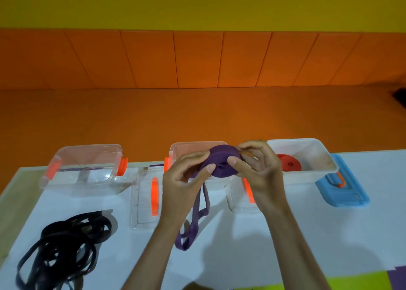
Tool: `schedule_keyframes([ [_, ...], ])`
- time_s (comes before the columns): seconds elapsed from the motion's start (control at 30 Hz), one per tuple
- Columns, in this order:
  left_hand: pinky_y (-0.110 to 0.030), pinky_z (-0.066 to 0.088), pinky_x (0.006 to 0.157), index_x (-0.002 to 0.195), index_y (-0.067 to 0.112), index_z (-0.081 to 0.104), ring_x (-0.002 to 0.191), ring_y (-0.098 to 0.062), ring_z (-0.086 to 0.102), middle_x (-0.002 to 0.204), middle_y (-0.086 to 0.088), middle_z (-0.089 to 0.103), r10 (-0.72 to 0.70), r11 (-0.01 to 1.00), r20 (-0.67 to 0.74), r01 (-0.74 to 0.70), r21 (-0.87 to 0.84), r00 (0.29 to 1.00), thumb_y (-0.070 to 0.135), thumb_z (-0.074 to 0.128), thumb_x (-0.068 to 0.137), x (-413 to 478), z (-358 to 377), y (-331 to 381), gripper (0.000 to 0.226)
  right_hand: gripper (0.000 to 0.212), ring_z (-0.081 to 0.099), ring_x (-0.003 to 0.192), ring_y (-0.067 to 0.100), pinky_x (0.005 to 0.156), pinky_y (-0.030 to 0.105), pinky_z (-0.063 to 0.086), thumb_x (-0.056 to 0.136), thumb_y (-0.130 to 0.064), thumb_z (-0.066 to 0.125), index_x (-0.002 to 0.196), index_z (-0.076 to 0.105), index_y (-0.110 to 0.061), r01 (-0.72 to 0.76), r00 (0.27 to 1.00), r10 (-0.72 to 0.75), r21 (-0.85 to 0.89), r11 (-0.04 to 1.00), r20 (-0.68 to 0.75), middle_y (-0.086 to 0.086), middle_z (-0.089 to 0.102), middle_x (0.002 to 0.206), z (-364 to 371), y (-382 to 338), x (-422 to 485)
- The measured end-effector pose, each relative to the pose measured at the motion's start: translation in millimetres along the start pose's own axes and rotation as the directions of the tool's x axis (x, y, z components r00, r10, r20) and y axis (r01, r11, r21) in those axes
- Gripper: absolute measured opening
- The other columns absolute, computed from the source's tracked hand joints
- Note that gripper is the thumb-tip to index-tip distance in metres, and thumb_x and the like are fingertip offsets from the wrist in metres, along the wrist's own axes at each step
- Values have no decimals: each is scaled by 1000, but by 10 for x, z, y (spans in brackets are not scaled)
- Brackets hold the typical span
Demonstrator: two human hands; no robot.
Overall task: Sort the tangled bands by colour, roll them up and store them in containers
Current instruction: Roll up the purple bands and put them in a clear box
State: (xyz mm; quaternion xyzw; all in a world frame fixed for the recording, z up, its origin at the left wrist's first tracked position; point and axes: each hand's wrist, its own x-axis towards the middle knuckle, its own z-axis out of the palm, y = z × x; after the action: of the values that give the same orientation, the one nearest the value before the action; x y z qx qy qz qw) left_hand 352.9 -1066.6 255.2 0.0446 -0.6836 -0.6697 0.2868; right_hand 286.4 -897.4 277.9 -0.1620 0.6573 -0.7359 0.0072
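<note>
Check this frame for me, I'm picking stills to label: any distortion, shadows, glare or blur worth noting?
Head view: wide-angle lens fans the wall panels outward; soft arm shadows fall on the white table; pale reflections streak the left clear container; the purple roll looks sharp; the black bands soften near the corner.

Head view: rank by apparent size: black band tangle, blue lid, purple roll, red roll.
1. black band tangle
2. blue lid
3. purple roll
4. red roll
Places 3 and 4 are unsure: the purple roll is held up nearer the camera, and the red roll is partly hidden by the white container wall.
</note>
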Motion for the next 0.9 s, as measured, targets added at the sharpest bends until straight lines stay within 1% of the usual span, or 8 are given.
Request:
schedule_keyframes([
  [0.1, -37, 62, 92, 112, 43, 80, 112, -21, 73, 113, 9, 78, -31, 1000, 54, 31, -1, 998, 22, 84, 86, 55, -76, 8, 34, 27, 74, 111, 24, 85, 36, 64, 85, -29, 85, 109, 73, -31, -20, 997, 19, 22, 1000, 81, 2, 76, 115, 21, 15, -3],
  [0.3, -19, 59, 82, 95, 34, 80, 97, -13, 77, 100, 5, 81, -68, 998, -30, 67, -20, 997, 21, 90, 79, 93, -69, 32, 23, 31, 74, 88, 21, 77, 31, 61, 73, -30, 94, 85, 65, -32, 6, 1000, -6, -67, 998, 1, 0, 73, 89, 135, 79, 70],
  [0.4, -20, 59, 86, 100, 34, 83, 103, -12, 77, 105, 6, 81, -106, 993, 33, 108, -51, 994, 23, 86, 80, 134, -125, 52, 23, 31, 76, 98, 19, 80, 29, 62, 76, -30, 91, 99, 72, -38, -7, 999, 4, 72, 997, 32, -2, 77, 102, 161, 79, 99],
  [0.53, -26, 61, 87, 108, 32, 83, 104, -15, 77, 108, 5, 81, -88, 996, 75, 88, 5, 993, 18, 86, 86, 187, -203, 39, 27, 31, 73, 107, 17, 84, 25, 60, 87, -17, 86, 106, 73, -38, 21, 984, -19, -10, 1000, 175, -5, 75, 110, 161, 154, 119],
  [0.63, -27, 62, 85, 104, 31, 81, 101, -16, 77, 105, 6, 80, -96, 995, 38, 95, 14, 995, 19, 88, 86, 167, -196, 2, 23, 28, 76, 99, 16, 77, 22, 61, 80, -23, 91, 96, 71, -35, 30, 989, -27, -14, 999, 145, -5, 77, 101, 192, 146, 156],
  [0.73, -32, 61, 95, 112, 28, 80, 112, -18, 74, 113, 6, 78, -86, 996, 82, 82, 45, 993, 24, 84, 85, 179, -218, -24, 27, 27, 77, 99, 18, 79, 24, 61, 75, -27, 93, 89, 71, -33, 71, 996, -72, 21, 997, 60, -2, 79, 100, 212, 142, 198],
  [0.8, -30, 59, 97, 120, 27, 78, 116, -18, 72, 118, 7, 76, -94, 995, 141, 87, 57, 985, 24, 82, 86, 219, -268, -21, 35, 27, 77, 102, 20, 80, 26, 62, 76, -27, 93, 92, 71, -31, 66, 997, -67, 39, 997, 41, 0, 79, 103, 222, 150, 215],
  [0.9, -25, 58, 95, 122, 31, 78, 114, -16, 72, 118, 7, 77, -104, 994, 195, 97, 42, 975, 19, 83, 89, 265, -322, -14, 35, 33, 73, 110, 19, 86, 26, 61, 82, -31, 88, 110, 72, -36, 38, 994, -39, 10, 999, 104, -4, 76, 113, 221, 162, 206],
])
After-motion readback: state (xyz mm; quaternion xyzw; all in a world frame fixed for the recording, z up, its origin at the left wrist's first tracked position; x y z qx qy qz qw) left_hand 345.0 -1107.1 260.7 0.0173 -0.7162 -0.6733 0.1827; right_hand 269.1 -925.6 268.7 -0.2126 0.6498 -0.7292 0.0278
